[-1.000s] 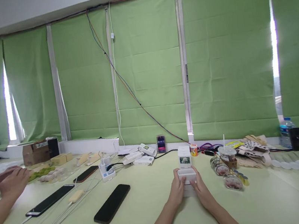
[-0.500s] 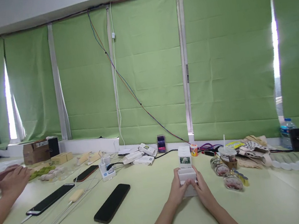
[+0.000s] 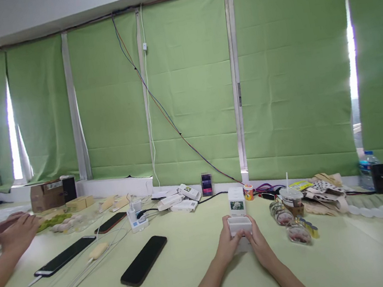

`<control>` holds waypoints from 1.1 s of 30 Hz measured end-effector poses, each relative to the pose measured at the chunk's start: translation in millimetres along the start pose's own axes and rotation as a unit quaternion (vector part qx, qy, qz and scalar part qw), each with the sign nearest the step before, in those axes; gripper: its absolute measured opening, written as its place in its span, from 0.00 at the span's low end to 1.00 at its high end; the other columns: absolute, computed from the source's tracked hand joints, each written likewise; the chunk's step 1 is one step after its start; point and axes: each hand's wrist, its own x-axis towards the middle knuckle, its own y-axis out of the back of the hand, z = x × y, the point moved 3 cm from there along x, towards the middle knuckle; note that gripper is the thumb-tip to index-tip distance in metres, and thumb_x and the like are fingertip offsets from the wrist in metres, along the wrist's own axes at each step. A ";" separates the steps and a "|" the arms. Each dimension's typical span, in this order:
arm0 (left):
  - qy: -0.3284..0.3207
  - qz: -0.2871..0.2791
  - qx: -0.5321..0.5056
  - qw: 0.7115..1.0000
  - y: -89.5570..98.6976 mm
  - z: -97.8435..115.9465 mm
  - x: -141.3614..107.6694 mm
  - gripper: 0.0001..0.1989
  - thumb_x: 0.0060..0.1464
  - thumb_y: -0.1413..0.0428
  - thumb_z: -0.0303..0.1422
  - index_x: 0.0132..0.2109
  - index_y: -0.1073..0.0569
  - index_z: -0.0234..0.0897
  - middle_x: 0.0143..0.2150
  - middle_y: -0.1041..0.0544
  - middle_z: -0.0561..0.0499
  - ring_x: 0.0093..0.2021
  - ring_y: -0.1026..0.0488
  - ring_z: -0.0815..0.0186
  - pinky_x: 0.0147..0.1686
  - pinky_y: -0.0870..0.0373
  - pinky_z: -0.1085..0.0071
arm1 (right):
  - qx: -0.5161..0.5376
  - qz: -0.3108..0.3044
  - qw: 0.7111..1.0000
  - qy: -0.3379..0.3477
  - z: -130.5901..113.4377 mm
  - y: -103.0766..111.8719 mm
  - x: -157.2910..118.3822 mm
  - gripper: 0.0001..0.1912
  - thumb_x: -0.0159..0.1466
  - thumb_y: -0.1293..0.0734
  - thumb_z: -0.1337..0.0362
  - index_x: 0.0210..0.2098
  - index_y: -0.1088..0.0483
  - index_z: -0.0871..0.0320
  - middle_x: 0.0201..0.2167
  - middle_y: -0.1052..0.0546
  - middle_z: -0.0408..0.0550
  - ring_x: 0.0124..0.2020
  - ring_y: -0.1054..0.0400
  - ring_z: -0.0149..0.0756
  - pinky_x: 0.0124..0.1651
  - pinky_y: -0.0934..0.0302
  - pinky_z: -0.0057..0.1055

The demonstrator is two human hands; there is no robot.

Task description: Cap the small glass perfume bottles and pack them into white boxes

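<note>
Both of my hands are closed around a small white box, held just above the table near its middle. My left hand grips its left side and my right hand its right side, with the thumbs close together on the near face. The top of the box looks open, but what is inside cannot be made out. Right behind it stands a white carton with a flower picture, upright on the table.
Left of my hands lie a black phone and a tablet-like phone with white cables. Packed jars and a lidded cup with a straw stand to the right. Another person's hands work at the far left.
My hands and the white box have stayed almost still. At the far right edge, another person's hand has drawn out of view.
</note>
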 end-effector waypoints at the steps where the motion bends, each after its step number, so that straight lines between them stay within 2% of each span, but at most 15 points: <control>1: -0.002 0.003 0.003 1.000 0.3 0.6 0.2 0.22 0.54 0.46 0.43 0.50 0.44 0.39 0.41 0.28 0.49 0.40 0.30 0.62 0.41 0.34 0.68 | -0.005 0.001 1.000 0.001 -0.5 0.1 0.0 0.30 0.65 0.45 0.49 0.62 0.51 0.54 0.57 0.35 0.53 0.57 0.39 0.41 0.57 0.43 0.37; 5: -0.015 0.048 0.043 0.998 4.8 6.7 2.9 0.23 0.50 0.42 0.41 0.50 0.37 0.39 0.45 0.32 0.47 0.44 0.31 0.59 0.42 0.33 0.67 | -0.036 0.021 0.999 0.024 -4.4 1.6 0.1 0.28 0.65 0.45 0.50 0.61 0.50 0.54 0.56 0.37 0.53 0.57 0.40 0.42 0.58 0.44 0.38; 7: -0.028 0.076 0.064 0.995 8.0 10.7 4.5 0.21 0.46 0.40 0.39 0.47 0.33 0.39 0.47 0.35 0.46 0.48 0.33 0.57 0.43 0.33 0.67 | -0.058 0.035 0.997 0.045 -7.0 2.4 0.2 0.28 0.65 0.44 0.52 0.62 0.51 0.54 0.60 0.43 0.53 0.61 0.46 0.43 0.60 0.47 0.40; 10: -0.053 0.085 0.077 0.992 10.0 14.9 5.7 0.20 0.43 0.38 0.36 0.45 0.30 0.40 0.48 0.34 0.47 0.50 0.35 0.56 0.48 0.36 0.65 | -0.081 0.053 0.992 0.079 -10.7 3.2 0.0 0.30 0.66 0.44 0.54 0.64 0.56 0.53 0.65 0.53 0.52 0.66 0.57 0.45 0.64 0.55 0.46; 12: -0.053 0.078 0.073 0.993 9.6 15.0 5.5 0.20 0.43 0.38 0.36 0.46 0.30 0.40 0.46 0.31 0.47 0.49 0.34 0.56 0.48 0.36 0.64 | -0.089 0.047 0.990 0.096 -13.0 3.0 -0.3 0.29 0.66 0.44 0.56 0.64 0.56 0.52 0.65 0.50 0.51 0.66 0.57 0.45 0.64 0.56 0.48; 15: -0.030 0.071 0.046 0.996 7.9 13.1 4.3 0.21 0.44 0.39 0.37 0.46 0.32 0.39 0.45 0.29 0.47 0.45 0.32 0.57 0.44 0.35 0.65 | -0.097 0.028 0.988 0.113 -16.6 2.5 -0.8 0.24 0.67 0.45 0.57 0.61 0.48 0.52 0.61 0.41 0.51 0.63 0.50 0.44 0.63 0.53 0.47; 18: -0.015 0.057 0.000 0.998 5.4 12.5 2.7 0.23 0.46 0.39 0.41 0.48 0.33 0.38 0.46 0.29 0.46 0.45 0.32 0.57 0.44 0.35 0.66 | -0.105 0.042 0.986 0.120 -18.6 4.4 -0.8 0.19 0.66 0.44 0.57 0.54 0.40 0.54 0.57 0.37 0.52 0.60 0.45 0.44 0.62 0.51 0.46; 21: -0.002 0.047 -0.039 0.998 4.2 13.2 1.4 0.22 0.52 0.45 0.47 0.47 0.34 0.37 0.44 0.29 0.47 0.44 0.32 0.58 0.45 0.36 0.67 | -0.111 0.055 0.985 0.121 -17.5 5.8 0.2 0.15 0.65 0.42 0.56 0.47 0.34 0.54 0.55 0.34 0.52 0.58 0.42 0.45 0.60 0.48 0.47; 24: 0.011 0.041 -0.058 0.997 4.6 14.6 0.6 0.18 0.58 0.54 0.49 0.44 0.34 0.39 0.41 0.28 0.50 0.42 0.32 0.61 0.44 0.37 0.67 | -0.114 0.058 0.984 0.122 -15.5 5.7 1.3 0.13 0.65 0.42 0.56 0.45 0.33 0.54 0.54 0.33 0.52 0.57 0.41 0.46 0.60 0.47 0.47; 26: 0.012 0.034 -0.063 0.997 4.9 15.7 0.4 0.17 0.60 0.56 0.48 0.43 0.35 0.39 0.39 0.29 0.52 0.40 0.32 0.62 0.43 0.37 0.68 | -0.113 0.059 0.984 0.122 -15.4 5.2 1.0 0.14 0.65 0.42 0.57 0.46 0.34 0.54 0.54 0.34 0.52 0.57 0.42 0.45 0.60 0.48 0.47; 29: 0.011 0.033 -0.062 0.997 5.3 16.5 0.6 0.17 0.60 0.56 0.47 0.43 0.35 0.39 0.39 0.29 0.52 0.40 0.32 0.63 0.43 0.36 0.68 | -0.094 0.060 0.987 0.117 -16.8 4.4 -0.7 0.20 0.65 0.42 0.57 0.55 0.40 0.53 0.57 0.36 0.53 0.59 0.44 0.46 0.61 0.49 0.48; 33: 0.027 0.031 -0.081 0.996 3.4 13.1 1.5 0.22 0.57 0.53 0.50 0.50 0.38 0.39 0.47 0.29 0.47 0.46 0.31 0.59 0.47 0.36 0.66 | -0.065 0.062 0.993 0.083 -13.3 3.9 -1.5 0.29 0.64 0.41 0.56 0.62 0.52 0.53 0.62 0.41 0.53 0.62 0.47 0.46 0.61 0.48 0.47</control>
